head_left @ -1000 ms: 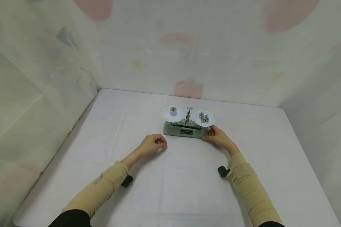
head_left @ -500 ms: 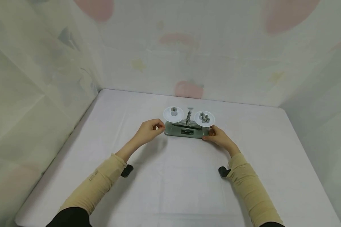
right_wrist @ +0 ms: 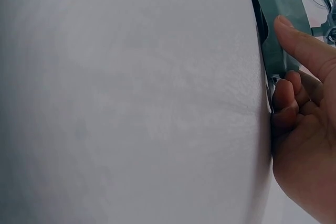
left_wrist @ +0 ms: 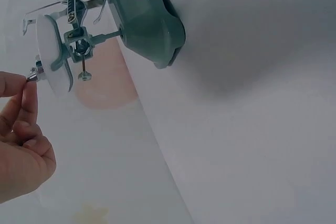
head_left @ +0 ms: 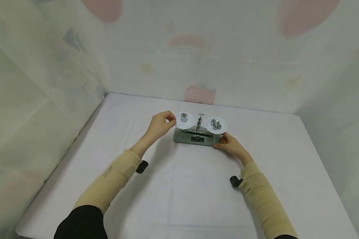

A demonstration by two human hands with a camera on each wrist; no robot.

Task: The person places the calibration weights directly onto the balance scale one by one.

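On the tabletop point(head_left: 197, 186), the balance scale point(head_left: 196, 136) was steadied by the right hand point(head_left: 231, 143) gripping its base, while a small knob point(left_wrist: 33, 73) beside its left pan point(head_left: 183, 120) was pinched by the left hand point(head_left: 161, 124), both pans already loaded with weights.

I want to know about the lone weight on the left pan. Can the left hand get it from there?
Probably yes. The left hand is beside the left pan, its fingertips at the rim, and nothing stands between them and the single weight.

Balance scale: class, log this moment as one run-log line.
left hand: pinching small metal piece by left pan | right hand: gripping balance scale base | right pan: several weights
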